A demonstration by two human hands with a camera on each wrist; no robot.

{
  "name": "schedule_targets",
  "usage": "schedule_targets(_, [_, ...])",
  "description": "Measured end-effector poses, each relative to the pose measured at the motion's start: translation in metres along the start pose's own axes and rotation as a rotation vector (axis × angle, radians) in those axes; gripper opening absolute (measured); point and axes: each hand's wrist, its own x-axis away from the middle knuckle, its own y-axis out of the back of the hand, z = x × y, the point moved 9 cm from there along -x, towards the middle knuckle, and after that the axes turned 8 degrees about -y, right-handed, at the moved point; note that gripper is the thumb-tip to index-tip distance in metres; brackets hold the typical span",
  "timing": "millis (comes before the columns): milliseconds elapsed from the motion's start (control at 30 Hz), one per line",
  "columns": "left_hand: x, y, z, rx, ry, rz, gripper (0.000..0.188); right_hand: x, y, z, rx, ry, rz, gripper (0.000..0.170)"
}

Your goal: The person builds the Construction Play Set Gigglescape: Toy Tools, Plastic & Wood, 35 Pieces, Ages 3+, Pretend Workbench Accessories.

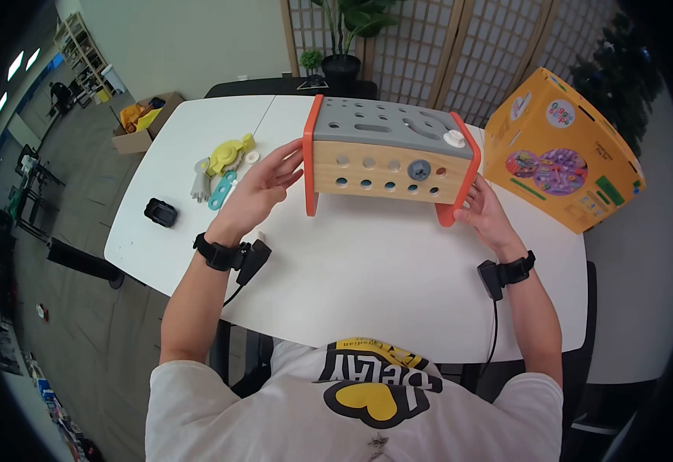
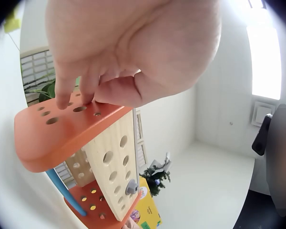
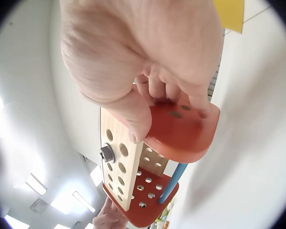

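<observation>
- Nearest me, a wide patch of white table (image 1: 352, 269) shows, so I think there's room to slide things closer.
- My left hand (image 1: 255, 196) has fingers reaching out, fingertips touching the red left end (image 1: 310, 169) of the toy bench (image 1: 352, 174).
- My right hand (image 1: 490, 215) pinches the red right end (image 1: 471, 163), thumb in front. Holding both ends probably stops tipping.
- The bench sits between my hands; I can't tell if its feet touch down.
- Off left, a black tray (image 1: 161, 212) is near the table's side edge, then a teal strip (image 1: 219, 191).
- A big yellow box (image 1: 556, 202) beyond my right hand leaves less room there.
</observation>
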Motion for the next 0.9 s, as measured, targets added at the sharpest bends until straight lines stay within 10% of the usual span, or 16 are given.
schedule_targets(167, [-0.002,0.009,0.017,-0.034,0.024,0.071,0.089,0.003,0.000,-0.011,0.024,-0.032,-0.013,0.063])
schedule_targets(267, [0.001,0.009,0.018,-0.047,0.052,0.082,0.086,0.003,0.005,-0.020,0.057,-0.101,-0.033,0.099])
schedule_targets(367, [0.004,0.011,0.019,-0.109,0.058,0.091,0.082,0.008,-0.002,-0.011,0.083,-0.074,-0.040,0.065])
schedule_targets(667, [0.027,0.017,-0.001,-0.591,-0.003,0.175,0.039,0.021,0.002,0.024,0.801,-0.092,-0.237,0.053])
schedule_targets(767, [0.046,0.033,-0.005,-0.792,0.078,0.233,0.027,0.040,-0.016,0.055,1.244,-0.455,-0.212,0.038])
schedule_targets(900, [0.076,0.037,0.005,-0.936,0.221,0.323,0.034,0.051,-0.100,0.078,1.288,-0.082,0.132,0.030])
